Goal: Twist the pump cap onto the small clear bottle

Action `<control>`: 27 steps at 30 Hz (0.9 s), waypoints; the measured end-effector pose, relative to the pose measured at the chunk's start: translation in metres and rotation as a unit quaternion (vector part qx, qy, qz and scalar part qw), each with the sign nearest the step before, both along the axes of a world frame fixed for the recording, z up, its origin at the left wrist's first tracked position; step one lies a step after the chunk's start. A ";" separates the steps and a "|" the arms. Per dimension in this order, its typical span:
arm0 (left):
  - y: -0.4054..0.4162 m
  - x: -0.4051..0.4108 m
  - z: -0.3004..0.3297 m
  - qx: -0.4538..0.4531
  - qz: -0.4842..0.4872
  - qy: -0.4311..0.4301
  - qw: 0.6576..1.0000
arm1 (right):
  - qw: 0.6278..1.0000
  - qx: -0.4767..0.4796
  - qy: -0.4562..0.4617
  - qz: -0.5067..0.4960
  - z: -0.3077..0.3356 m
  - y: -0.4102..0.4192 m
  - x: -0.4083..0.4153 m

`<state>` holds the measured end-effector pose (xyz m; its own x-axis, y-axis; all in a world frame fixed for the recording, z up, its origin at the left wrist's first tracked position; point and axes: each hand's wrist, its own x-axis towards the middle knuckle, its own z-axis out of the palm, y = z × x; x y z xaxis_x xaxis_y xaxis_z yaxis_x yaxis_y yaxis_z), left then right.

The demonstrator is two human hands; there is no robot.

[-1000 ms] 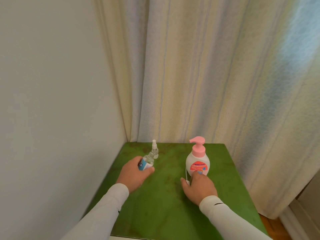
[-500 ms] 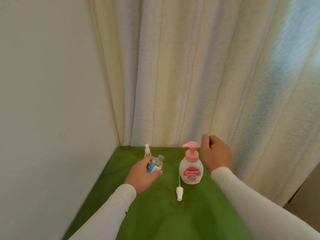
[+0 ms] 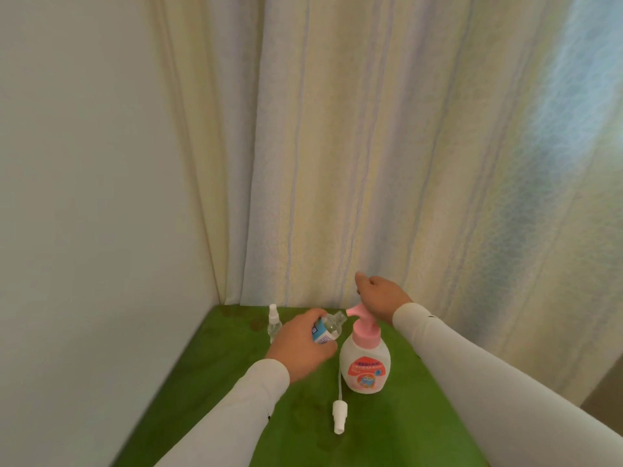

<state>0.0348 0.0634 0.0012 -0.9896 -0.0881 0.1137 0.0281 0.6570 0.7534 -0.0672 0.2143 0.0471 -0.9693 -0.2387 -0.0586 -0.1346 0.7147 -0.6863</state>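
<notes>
My left hand (image 3: 300, 352) grips a small clear bottle with a blue label (image 3: 328, 326). The bottle is tilted, and its uncapped neck points at the nozzle of the pink pump (image 3: 362, 320). The pump tops a white soap bottle with a red label (image 3: 365, 365), which stands on the green table (image 3: 219, 382). My right hand (image 3: 381, 294) rests on the pump head from above, its fingers loosely bent. A white spray cap with its thin tube (image 3: 338, 414) lies on the table in front of the soap bottle.
A second small clear spray bottle (image 3: 273, 323) stands upright at the table's back left. A pale striped curtain (image 3: 371, 163) hangs directly behind the table, and a plain wall (image 3: 84, 197) closes the left side. The table's right edge drops off near the curtain.
My right hand left the spray cap on the table, rose behind the soap bottle and came down onto the pump head. My left hand carried the small bottle right, up to the nozzle.
</notes>
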 end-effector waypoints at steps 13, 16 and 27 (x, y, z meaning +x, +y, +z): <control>0.009 -0.017 0.013 -0.160 -0.050 0.008 0.986 | 0.991 0.094 -0.053 0.076 -0.003 -0.006 -0.001; 0.005 -0.023 0.019 -0.220 -0.077 0.026 0.972 | 0.989 0.116 -0.034 0.089 -0.004 -0.006 0.000; 0.003 -0.034 0.016 -0.254 -0.122 0.004 0.960 | 0.962 0.230 0.051 0.140 -0.016 -0.007 -0.001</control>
<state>0.0009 0.0668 0.0173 -0.9726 0.2149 0.0889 0.2324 0.9124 0.3370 -0.0686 0.2068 0.0313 -0.8776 -0.4618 -0.1287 -0.4150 0.8662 -0.2784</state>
